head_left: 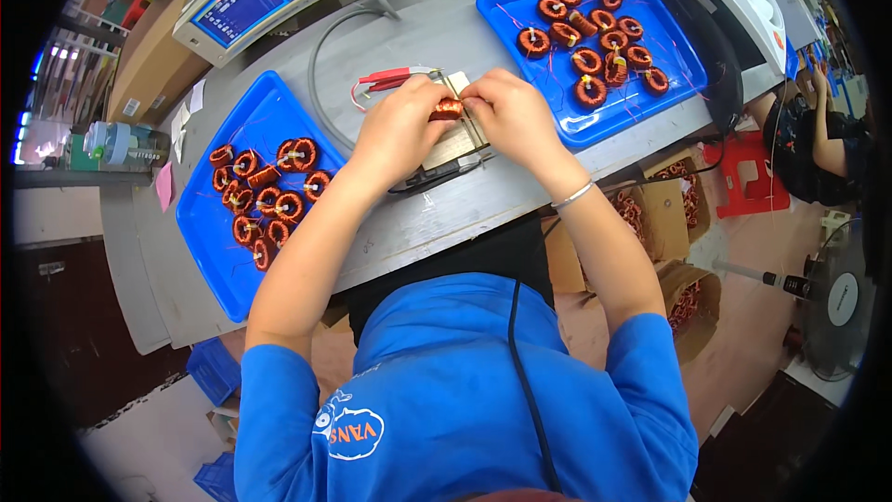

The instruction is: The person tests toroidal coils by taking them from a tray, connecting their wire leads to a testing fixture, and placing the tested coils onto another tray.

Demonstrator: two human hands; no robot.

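My left hand and my right hand meet over a small test fixture on the grey table. Between their fingertips they hold one copper-wound ring coil. Red clip leads lie just left of the coil, touching the fixture's far end. A blue tray at my left holds several copper coils. Another blue tray at the far right holds several more coils.
A grey measuring instrument with a blue screen stands at the far left, a grey cable looping from it. Cardboard boxes of coils sit below the table at right. Another person sits at the far right, beside a red stool.
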